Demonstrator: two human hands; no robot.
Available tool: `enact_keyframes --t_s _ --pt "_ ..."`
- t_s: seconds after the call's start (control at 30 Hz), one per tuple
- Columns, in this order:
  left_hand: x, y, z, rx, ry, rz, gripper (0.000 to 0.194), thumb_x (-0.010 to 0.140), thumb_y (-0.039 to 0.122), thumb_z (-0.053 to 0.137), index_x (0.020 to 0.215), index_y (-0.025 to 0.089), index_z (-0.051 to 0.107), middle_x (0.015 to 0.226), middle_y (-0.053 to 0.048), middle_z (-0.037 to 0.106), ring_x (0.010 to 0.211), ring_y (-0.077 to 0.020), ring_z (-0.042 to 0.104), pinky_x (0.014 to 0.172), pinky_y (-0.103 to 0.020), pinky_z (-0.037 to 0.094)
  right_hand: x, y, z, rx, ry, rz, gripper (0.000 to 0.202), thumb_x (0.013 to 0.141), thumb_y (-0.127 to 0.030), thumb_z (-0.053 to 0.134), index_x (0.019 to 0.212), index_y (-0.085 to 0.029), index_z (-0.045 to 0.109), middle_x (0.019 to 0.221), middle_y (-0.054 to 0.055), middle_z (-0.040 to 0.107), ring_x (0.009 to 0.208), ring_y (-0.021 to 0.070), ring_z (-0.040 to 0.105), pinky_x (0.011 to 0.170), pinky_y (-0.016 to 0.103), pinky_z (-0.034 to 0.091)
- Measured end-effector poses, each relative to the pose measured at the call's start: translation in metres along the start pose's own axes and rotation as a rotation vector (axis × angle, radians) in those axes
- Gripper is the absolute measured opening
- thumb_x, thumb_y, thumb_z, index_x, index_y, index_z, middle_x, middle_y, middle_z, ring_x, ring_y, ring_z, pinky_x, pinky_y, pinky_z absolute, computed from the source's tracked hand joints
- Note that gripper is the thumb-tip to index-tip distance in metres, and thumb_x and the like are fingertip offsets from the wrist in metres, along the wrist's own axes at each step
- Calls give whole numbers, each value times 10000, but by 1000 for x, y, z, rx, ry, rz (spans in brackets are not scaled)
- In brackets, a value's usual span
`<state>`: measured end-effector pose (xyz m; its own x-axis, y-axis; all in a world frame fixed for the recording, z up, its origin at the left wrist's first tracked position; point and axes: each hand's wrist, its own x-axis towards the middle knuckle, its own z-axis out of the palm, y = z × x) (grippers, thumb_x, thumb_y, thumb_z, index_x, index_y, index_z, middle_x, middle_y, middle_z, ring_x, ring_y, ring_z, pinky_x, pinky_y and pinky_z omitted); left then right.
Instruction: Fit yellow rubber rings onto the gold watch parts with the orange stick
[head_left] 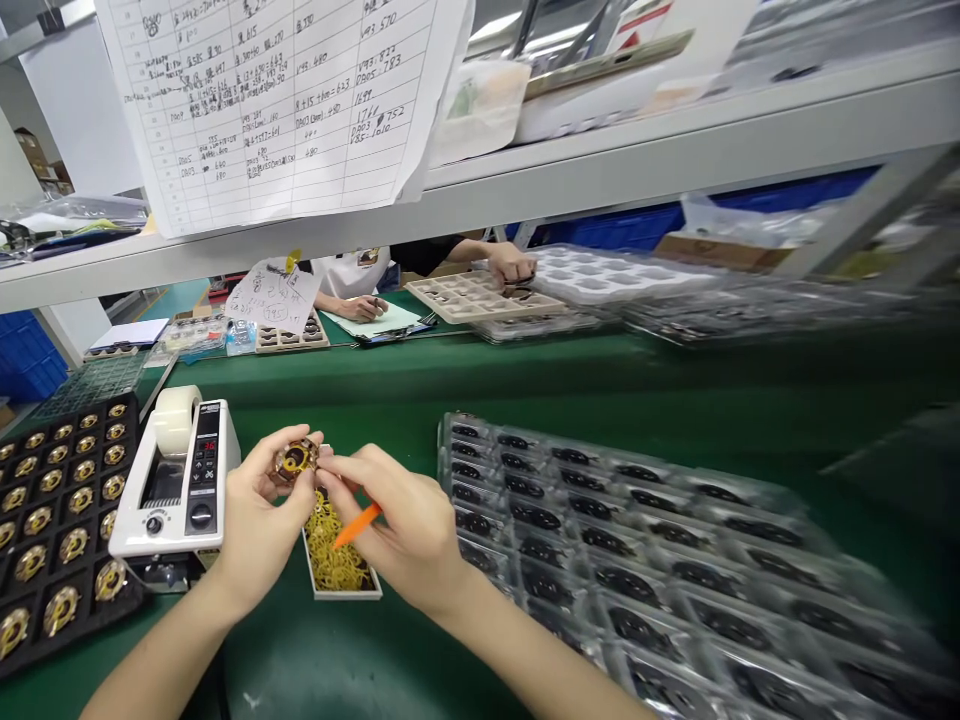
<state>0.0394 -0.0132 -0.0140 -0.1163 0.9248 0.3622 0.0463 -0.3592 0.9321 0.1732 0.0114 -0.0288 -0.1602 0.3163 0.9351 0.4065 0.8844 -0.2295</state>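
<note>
Green table [300, 660], shelf [600, 180] above — hands [259, 525] grip round part [295, 460], right [412, 520] also orange tool [358, 525].

The black tray [124, 470] on the left looks matt and soft, its round parts [75, 543] glossy, gold-toned metal. The tape dispenser [139, 520] has a smooth white plastic shell (the tape roll [176, 415] on it is pale and slightly shiny). Thin, clear, glossy plastic forms the trays [559, 535] on the right. The tabletop [277, 650] is smooth green with a dull sheen. The hanging sheets [300, 120] are matt white paper, and the shelf edge [600, 180] has a smooth, painted look.
</note>
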Motion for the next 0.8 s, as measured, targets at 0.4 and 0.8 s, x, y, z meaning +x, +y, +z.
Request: enact_keyframes --t_s 0.4,0.8 --pt "-12 -10 2 266 -84 177 409 862 92 523 1232 239 618 1247 -58 673 1064 -222 666 829 -283 553 -1 0 4 27 40 186 106 872 -107 574 849 -198 625 698 2 645 550 105 585 491 206 460" --pt "-7 -12 1 242 -135 100 408 866 108 515 1251 220 595 1271 -78 651 1116 -237 636 976 -347 485 7 8 -1 344 -114 406 138 756 -138 530 629 -192 526 567 -45 474 489 78 379 462 206 334"
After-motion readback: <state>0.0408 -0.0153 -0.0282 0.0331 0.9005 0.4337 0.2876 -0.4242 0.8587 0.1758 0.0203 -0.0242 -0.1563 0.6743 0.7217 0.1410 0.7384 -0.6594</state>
